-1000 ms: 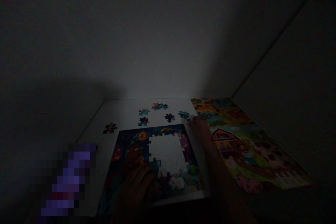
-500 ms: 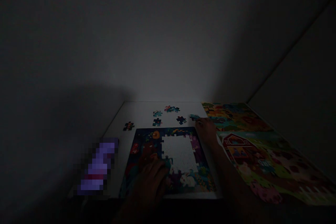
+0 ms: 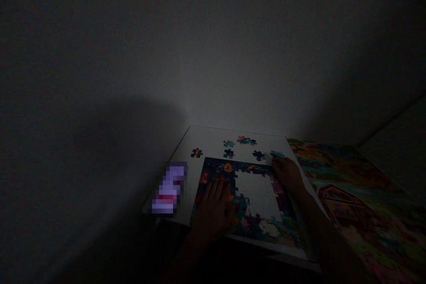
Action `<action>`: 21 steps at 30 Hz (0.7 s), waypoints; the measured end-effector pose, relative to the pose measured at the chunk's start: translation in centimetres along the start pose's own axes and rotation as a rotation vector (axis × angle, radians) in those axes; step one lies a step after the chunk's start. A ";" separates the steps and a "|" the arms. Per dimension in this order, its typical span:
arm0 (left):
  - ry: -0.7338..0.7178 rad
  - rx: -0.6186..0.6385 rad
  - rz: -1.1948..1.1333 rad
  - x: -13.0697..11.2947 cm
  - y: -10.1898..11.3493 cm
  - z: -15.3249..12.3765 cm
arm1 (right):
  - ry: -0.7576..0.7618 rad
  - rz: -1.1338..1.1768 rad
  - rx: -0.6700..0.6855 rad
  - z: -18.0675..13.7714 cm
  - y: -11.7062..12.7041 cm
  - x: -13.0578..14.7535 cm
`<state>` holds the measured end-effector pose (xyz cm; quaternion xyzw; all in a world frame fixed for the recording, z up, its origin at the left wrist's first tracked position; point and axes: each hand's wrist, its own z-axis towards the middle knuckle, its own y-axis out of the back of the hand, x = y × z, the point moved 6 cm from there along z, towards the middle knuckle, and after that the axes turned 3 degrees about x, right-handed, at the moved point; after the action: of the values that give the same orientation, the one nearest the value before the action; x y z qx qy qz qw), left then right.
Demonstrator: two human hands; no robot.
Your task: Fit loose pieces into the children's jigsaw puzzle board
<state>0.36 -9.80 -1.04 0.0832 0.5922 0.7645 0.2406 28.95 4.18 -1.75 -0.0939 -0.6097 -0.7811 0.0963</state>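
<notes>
In dim light a partly built jigsaw puzzle (image 3: 248, 171) with a blank white middle lies on a white board (image 3: 206, 140). My left hand (image 3: 214, 206) lies flat on the puzzle's left side, fingers stretched out. My right hand (image 3: 288, 173) rests at the puzzle's upper right corner, fingers curled near a teal loose piece (image 3: 277, 154); whether it holds anything is too dark to see. Several loose pieces (image 3: 246, 140) lie beyond the puzzle, with one dark piece (image 3: 196, 153) apart at the left.
A large colourful farm picture mat (image 3: 359, 204) lies to the right of the board. A blurred purple object (image 3: 169, 188) sits at the board's left edge. A plain wall rises behind, and the surroundings are very dark.
The view has swung left, so everything sits further right in the picture. My right hand has drawn back from the loose pieces to the puzzle's upper right corner. My left hand stays on the puzzle.
</notes>
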 end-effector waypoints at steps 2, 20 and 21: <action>0.020 -0.012 -0.001 0.1 -0.2 -0.1 | 0.016 -0.020 -0.003 -0.1 0.2 0.4; -0.007 0.072 -0.008 0.2 -0.4 0.5 | -0.045 0.030 0.015 -0.9 1.6 1.4; -0.006 0.066 -0.006 0.3 -0.5 0.5 | -0.043 0.038 0.017 -0.8 1.5 1.1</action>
<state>0.46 -9.18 -1.40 0.0913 0.6165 0.7437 0.2419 28.22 2.97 -0.27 -0.1212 -0.6165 -0.7716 0.0989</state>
